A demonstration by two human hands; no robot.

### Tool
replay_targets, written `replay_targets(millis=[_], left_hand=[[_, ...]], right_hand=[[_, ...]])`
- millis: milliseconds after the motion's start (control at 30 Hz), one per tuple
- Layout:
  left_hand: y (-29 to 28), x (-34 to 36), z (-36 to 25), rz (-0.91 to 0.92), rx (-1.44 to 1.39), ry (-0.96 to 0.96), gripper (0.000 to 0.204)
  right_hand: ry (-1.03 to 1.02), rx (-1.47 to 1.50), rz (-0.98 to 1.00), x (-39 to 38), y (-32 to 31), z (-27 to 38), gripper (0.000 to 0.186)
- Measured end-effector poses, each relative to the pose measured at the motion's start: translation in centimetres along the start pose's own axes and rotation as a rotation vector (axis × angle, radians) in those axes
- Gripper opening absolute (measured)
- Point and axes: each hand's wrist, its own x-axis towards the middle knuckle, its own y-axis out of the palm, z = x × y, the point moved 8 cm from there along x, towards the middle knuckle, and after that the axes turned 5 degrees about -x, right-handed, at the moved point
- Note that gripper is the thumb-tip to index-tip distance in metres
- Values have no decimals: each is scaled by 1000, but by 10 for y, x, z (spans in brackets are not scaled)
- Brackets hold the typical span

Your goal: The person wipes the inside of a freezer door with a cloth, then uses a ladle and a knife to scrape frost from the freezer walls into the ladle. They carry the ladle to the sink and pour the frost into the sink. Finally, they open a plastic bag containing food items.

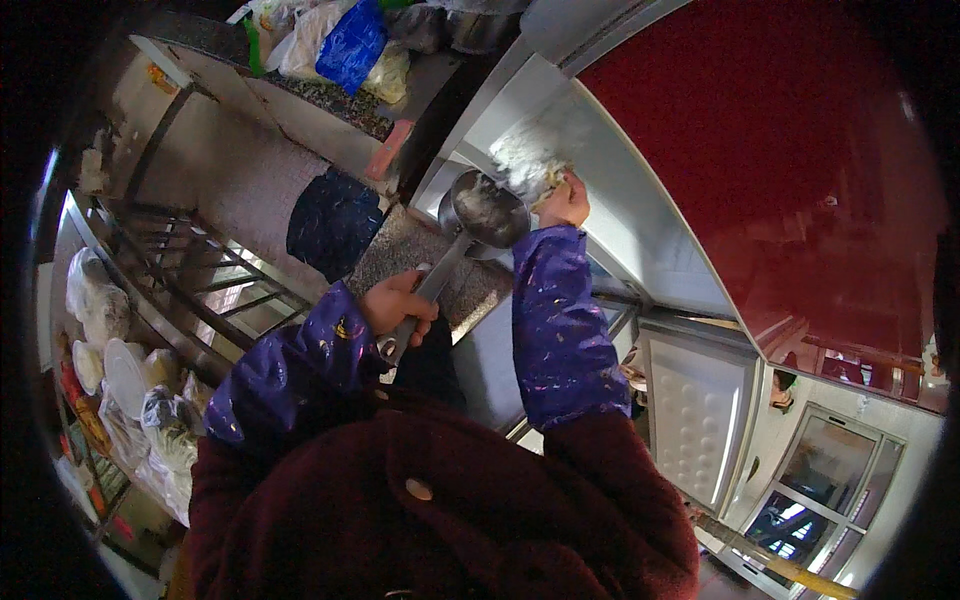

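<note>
My left hand (398, 305) is closed round the long grey handle of a round metal ladle (484, 208). The ladle's bowl is tilted, and some pale stuff shows inside it. Just right of the bowl is my right hand (564, 203), its fingers curled in a pinch at the lower edge of a white, powdery-looking mass (528, 150). Whether the fingers hold part of that mass or something small is hidden. The white mass lies against a pale inner wall (640, 215). Purple patterned sleeve covers are on both my forearms.
A glossy red panel (770, 170) rises at the right. Above left, bags, one of them blue (352, 45), sit on a ledge. A dark cloth (335, 222) lies below it. A metal rack with wrapped goods (125, 375) stands at the left, and a white door-like panel (698, 410) at lower right.
</note>
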Motion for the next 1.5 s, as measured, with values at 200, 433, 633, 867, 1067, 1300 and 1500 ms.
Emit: replay_targets(millis=[200, 433, 633, 867, 1067, 1300, 1500], left_hand=[[1, 0, -7, -2, -33, -18, 28], [1, 0, -13, 27, 30, -38, 31], [-7, -3, -5, -30, -13, -58, 29], [-7, -6, -11, -44, 47, -82, 26], [-7, -5, -10, 0, 84, -24, 32], [-4, -4, -13, -37, 27, -24, 43], [-2, -9, -12, -81, 11, -65, 42]], right_hand=[[-382, 72, -108, -57, -2, 9, 20], [-158, 133, 125, -80, 0, 1, 31], [142, 659, 19, 17, -27, 4, 29], [-256, 9, 115, 176, 4, -11, 30], [-727, -483, 290, 168, 43, -9, 30], [-162, 368, 744, 165, 48, -55, 32], [-162, 209, 493, 123, 38, -32, 28]])
